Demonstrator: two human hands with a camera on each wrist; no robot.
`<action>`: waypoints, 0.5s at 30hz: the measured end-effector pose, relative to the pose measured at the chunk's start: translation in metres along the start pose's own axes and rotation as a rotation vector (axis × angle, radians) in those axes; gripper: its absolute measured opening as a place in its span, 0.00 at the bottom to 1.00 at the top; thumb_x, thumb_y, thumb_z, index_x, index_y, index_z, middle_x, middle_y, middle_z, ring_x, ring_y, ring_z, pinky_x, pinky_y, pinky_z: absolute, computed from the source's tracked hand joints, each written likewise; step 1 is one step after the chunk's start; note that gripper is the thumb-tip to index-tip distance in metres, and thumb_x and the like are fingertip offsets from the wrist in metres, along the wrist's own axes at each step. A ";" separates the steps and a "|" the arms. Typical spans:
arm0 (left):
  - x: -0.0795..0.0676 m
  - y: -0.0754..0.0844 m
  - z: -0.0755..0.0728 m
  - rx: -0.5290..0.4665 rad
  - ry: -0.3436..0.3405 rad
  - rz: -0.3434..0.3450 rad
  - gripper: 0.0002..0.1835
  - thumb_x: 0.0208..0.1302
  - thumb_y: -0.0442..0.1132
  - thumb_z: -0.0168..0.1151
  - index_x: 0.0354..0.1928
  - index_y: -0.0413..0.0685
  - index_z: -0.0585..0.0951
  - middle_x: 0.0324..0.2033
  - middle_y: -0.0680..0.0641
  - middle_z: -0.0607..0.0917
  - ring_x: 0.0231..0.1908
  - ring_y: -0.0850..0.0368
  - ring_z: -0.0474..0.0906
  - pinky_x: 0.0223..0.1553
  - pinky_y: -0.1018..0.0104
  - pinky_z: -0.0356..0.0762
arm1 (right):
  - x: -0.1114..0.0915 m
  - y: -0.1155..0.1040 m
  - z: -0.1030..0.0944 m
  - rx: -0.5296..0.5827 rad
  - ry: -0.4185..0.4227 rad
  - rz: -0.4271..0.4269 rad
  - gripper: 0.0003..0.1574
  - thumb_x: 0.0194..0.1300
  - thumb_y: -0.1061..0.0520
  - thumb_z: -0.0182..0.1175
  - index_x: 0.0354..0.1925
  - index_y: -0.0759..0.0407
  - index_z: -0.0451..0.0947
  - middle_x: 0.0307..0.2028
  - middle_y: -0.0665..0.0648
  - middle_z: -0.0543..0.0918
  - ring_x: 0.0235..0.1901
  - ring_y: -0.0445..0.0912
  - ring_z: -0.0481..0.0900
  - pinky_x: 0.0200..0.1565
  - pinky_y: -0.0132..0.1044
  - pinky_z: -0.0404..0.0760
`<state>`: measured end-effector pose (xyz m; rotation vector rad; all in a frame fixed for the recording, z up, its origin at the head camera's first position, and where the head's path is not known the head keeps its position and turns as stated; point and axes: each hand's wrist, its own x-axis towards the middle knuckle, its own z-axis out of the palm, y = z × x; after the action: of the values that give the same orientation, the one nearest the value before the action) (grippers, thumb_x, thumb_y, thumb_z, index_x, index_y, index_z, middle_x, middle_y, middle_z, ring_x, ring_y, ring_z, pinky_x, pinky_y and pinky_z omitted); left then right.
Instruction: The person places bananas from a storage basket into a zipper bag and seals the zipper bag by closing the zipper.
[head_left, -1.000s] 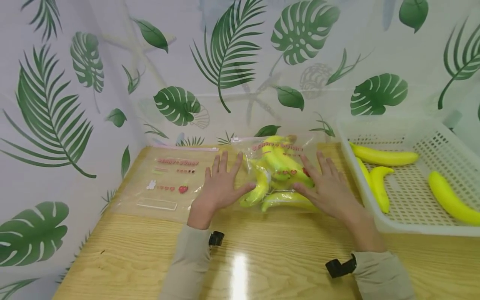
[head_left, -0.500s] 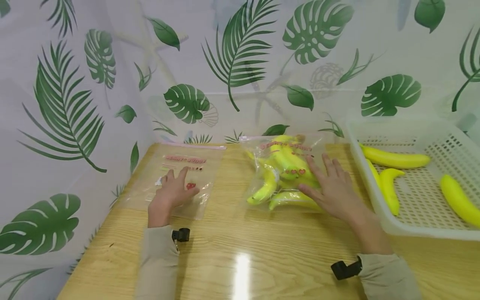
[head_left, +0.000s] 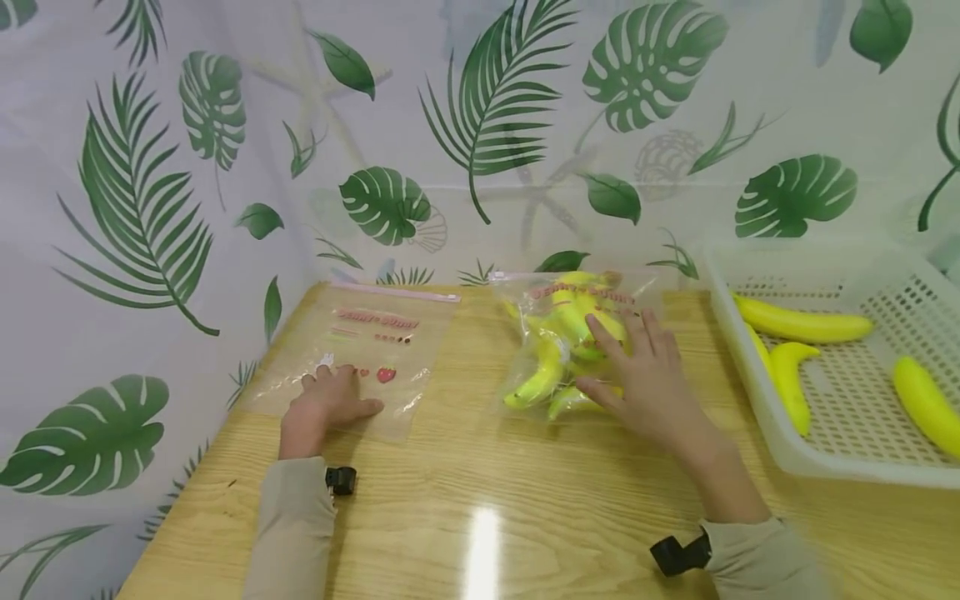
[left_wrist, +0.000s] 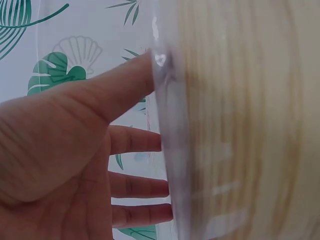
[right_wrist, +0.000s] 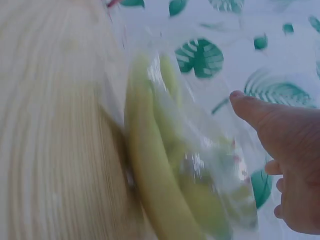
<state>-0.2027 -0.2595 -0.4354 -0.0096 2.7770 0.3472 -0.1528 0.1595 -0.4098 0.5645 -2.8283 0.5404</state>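
Note:
A flat, clear zip bag (head_left: 420,358) with pink print and a strawberry lies at the left of the table. My left hand (head_left: 324,406) rests on its lower part, fingertips touching the plastic; the left wrist view shows those fingers (left_wrist: 142,185) extended at the bag's edge. Right of it lies a second zip bag (head_left: 551,293), bulging with several yellow bananas (head_left: 536,383). Over this bag's right side my right hand (head_left: 648,379) is spread and hides part of it. In the right wrist view the thumb (right_wrist: 255,110) stands apart from the bagged bananas (right_wrist: 150,155).
A white perforated plastic basket (head_left: 862,471) stands on the right side of the wooden table (head_left: 465,467), with several bananas (head_left: 806,321) inside. A leaf-patterned cloth (head_left: 525,167) rises directly behind and along the left.
My left hand has left the filled bag and moved left onto the flat one. My right hand has stayed over the filled bag, shifting slightly. The view has swung a little left.

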 end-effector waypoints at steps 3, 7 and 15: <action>-0.001 -0.003 -0.005 0.009 0.007 0.029 0.43 0.63 0.56 0.64 0.68 0.31 0.64 0.61 0.19 0.64 0.63 0.17 0.56 0.61 0.28 0.61 | 0.007 -0.028 0.008 -0.010 -0.001 -0.080 0.46 0.70 0.41 0.60 0.77 0.51 0.54 0.75 0.72 0.50 0.75 0.70 0.37 0.67 0.73 0.47; -0.002 -0.008 -0.010 -0.006 0.005 0.043 0.43 0.62 0.53 0.66 0.69 0.31 0.64 0.62 0.20 0.64 0.63 0.19 0.56 0.63 0.31 0.61 | 0.014 -0.069 0.029 0.003 -0.040 -0.202 0.43 0.69 0.43 0.61 0.75 0.52 0.59 0.74 0.71 0.52 0.75 0.69 0.42 0.70 0.70 0.47; -0.012 -0.024 -0.012 -0.066 -0.025 0.037 0.41 0.55 0.45 0.72 0.69 0.39 0.67 0.64 0.28 0.67 0.63 0.28 0.62 0.59 0.35 0.69 | 0.033 -0.129 0.065 0.159 -0.276 -0.300 0.38 0.72 0.42 0.56 0.73 0.55 0.64 0.74 0.69 0.55 0.75 0.65 0.46 0.73 0.60 0.52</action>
<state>-0.1941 -0.2859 -0.4261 0.0306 2.7424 0.4458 -0.1382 0.0122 -0.4198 1.1525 -2.8829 0.6758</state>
